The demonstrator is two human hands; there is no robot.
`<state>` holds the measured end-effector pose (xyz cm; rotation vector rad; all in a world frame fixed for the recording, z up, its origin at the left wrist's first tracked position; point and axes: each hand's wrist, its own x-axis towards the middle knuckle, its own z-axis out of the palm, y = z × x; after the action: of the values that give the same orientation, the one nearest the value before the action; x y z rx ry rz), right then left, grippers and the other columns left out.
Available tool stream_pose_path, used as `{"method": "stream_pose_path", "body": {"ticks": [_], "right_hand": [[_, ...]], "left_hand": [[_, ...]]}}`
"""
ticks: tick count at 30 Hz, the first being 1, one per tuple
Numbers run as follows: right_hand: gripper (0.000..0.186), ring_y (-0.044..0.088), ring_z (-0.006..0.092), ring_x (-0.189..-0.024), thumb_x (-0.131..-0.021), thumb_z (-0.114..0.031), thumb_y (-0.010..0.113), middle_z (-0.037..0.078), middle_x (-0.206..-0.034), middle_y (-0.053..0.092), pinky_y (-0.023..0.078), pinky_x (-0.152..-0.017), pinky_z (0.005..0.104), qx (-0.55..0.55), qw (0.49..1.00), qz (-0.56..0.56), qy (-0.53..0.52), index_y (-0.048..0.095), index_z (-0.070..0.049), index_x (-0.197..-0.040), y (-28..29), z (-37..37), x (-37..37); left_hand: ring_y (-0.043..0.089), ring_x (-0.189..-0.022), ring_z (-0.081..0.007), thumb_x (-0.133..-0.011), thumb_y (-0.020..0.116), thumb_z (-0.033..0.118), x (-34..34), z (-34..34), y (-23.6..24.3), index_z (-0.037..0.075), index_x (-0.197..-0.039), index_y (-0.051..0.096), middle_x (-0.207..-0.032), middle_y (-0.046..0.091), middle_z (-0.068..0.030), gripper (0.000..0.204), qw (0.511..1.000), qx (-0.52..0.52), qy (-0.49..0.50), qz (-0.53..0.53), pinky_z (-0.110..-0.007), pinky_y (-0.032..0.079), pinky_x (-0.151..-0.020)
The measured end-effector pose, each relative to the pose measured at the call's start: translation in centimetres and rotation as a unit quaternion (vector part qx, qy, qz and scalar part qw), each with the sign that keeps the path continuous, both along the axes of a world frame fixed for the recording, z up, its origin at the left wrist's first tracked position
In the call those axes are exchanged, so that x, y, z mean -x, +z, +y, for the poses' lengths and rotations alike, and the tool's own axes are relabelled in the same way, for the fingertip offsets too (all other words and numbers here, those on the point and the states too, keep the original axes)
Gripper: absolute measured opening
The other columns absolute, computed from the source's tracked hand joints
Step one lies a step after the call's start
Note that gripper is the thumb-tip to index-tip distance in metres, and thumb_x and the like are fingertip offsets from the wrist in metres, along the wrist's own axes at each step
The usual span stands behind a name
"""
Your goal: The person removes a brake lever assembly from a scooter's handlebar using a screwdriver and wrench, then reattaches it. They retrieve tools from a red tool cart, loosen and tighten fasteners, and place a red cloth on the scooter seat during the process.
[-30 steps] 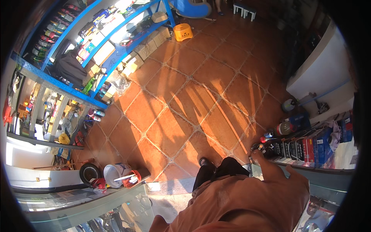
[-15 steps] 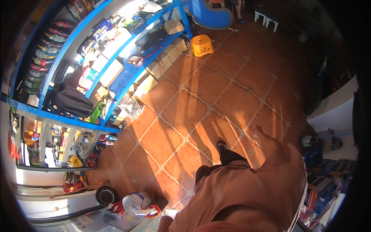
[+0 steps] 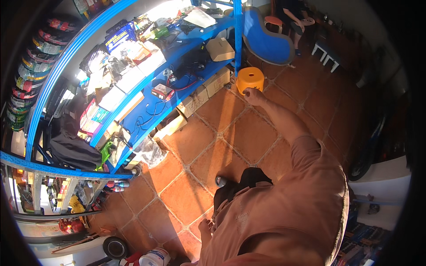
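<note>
Tiled floor (image 3: 230,128), one orange stool (image 3: 250,79), right hand (image 3: 254,95)

One orange plastic stool (image 3: 250,79) stands on the tiled floor, and one small white stool (image 3: 327,54) stands further off. One blue chair (image 3: 266,41) sits by the shelving. Three cardboard boxes show: one on the blue shelf (image 3: 220,48) and two beneath it (image 3: 208,88). One black bag (image 3: 73,150) hangs at the rack. Two hands are in view: the right hand (image 3: 254,95) and the left hand (image 3: 205,227).
</note>
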<state>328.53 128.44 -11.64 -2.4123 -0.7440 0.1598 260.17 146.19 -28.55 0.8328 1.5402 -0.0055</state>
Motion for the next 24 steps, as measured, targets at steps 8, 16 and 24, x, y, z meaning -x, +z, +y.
{"method": "stream_pose_path", "body": {"ticks": [8,16,24], "right_hand": [[0.029,0.063,0.0265,-0.09,-0.083,-0.016,0.06,0.012,-0.094,0.066,0.05,-0.078,0.0357,-0.039,0.998,-0.042,-0.029,0.061,-0.009,-0.111,2.1,16.6,-26.7],[0.041,0.055,0.0324,-0.114,-0.084,-0.015,0.054,0.014,-0.124,0.056,0.044,-0.097,0.0413,0.006,0.992,-0.12,-0.034,0.053,-0.01,-0.125,4.7,34.5,-49.5],[0.018,0.064,0.0341,-0.095,-0.083,-0.009,0.053,0.016,-0.098,0.068,0.052,-0.082,0.0412,0.211,0.959,-0.158,0.108,0.065,-0.004,-0.096,4.8,39.7,-55.4]], "left_hand": [[0.058,-0.069,-0.0226,-0.088,0.057,0.021,-18.5,12.4,7.0,0.008,-0.103,0.052,-0.09,0.061,-0.0095,0.02,0.961,-0.148,0.201,-0.121,-0.032,0.047,-0.055],[0.057,-0.065,-0.0257,-0.085,0.057,0.02,-28.7,1.3,8.2,0.003,-0.106,0.051,-0.093,0.059,-0.0141,0.028,0.981,0.053,0.169,0.079,-0.035,0.047,-0.049],[0.059,-0.067,-0.0254,-0.086,0.057,0.019,-34.8,-1.4,9.5,0.001,-0.106,0.052,-0.093,0.06,-0.0147,0.027,0.968,0.052,0.214,0.124,-0.035,0.049,-0.051]]}}
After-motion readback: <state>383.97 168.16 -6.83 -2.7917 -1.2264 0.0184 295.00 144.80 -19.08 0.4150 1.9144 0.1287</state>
